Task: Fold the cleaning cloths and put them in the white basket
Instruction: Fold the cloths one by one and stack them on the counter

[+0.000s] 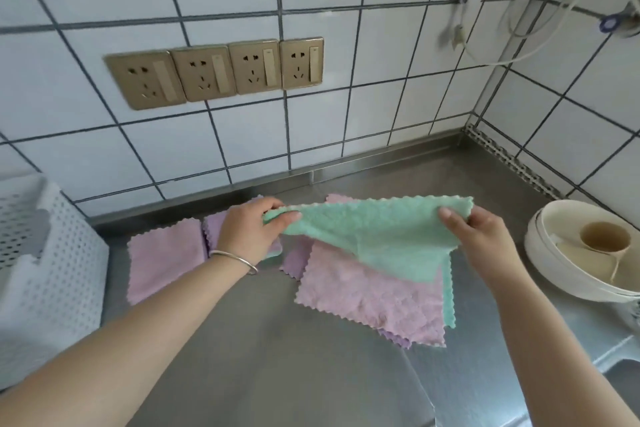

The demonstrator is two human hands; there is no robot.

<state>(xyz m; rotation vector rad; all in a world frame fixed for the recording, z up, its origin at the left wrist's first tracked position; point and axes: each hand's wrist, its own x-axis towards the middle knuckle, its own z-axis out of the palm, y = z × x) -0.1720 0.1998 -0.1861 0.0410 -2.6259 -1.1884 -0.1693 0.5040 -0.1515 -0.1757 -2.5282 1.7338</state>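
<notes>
The person holds a soft mint-green cleaning cloth with zigzag edges (pixel 374 236) up above the shiny grey metal counter (pixel 263 350). The left hand (pixel 254 230) pinches the cloth's top corner at nine o'clock, thumb on top and fingers curled under. A thin silver bangle (pixel 235 260) sits on that wrist. The right hand (pixel 479 236) pinches the other top corner at three o'clock, thumb pressed flat on the fluffy side, the other fingers tucked behind. The cloth hangs down between both hands, and its lower corner droops to six o'clock.

Under it lies a big pink cloth with zigzag edges (pixel 370 298), flat on the counter. A folded pink cloth (pixel 162 260) lies at nine o'clock, near the white plastic basket with little holes (pixel 52 274). A stack of cream bowls (pixel 581 253) sits at three o'clock.
</notes>
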